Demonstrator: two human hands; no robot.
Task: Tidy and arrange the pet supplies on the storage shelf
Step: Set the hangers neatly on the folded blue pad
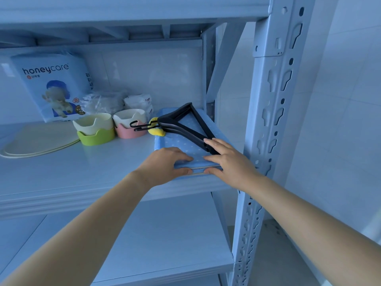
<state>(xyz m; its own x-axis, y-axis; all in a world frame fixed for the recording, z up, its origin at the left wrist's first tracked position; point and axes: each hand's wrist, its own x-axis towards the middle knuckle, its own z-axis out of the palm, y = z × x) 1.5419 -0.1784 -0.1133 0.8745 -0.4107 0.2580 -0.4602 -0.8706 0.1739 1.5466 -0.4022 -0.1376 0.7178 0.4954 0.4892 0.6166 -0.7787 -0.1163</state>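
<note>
A folded blue dotted mat (pixel 175 141) lies at the right end of the middle shelf (pixel 82 174). Black hangers (pixel 183 122) rest on top of it, their hooks pointing left, beside a small yellow toy (pixel 157 132). My left hand (pixel 167 164) grips the mat's near edge, fingers on top and thumb at the front. My right hand (pixel 224 159) grips the same edge further right, with its fingertips also touching the hangers' near corner.
Left of the mat stand a cream bowl in a green base (pixel 94 129) and another in a pink base (pixel 129 124). Behind them are wrapped packs (pixel 123 103) and a honeycare pad bag (pixel 53 85). Flat cream mats (pixel 39 141) lie far left. A steel upright (pixel 274 120) borders the right.
</note>
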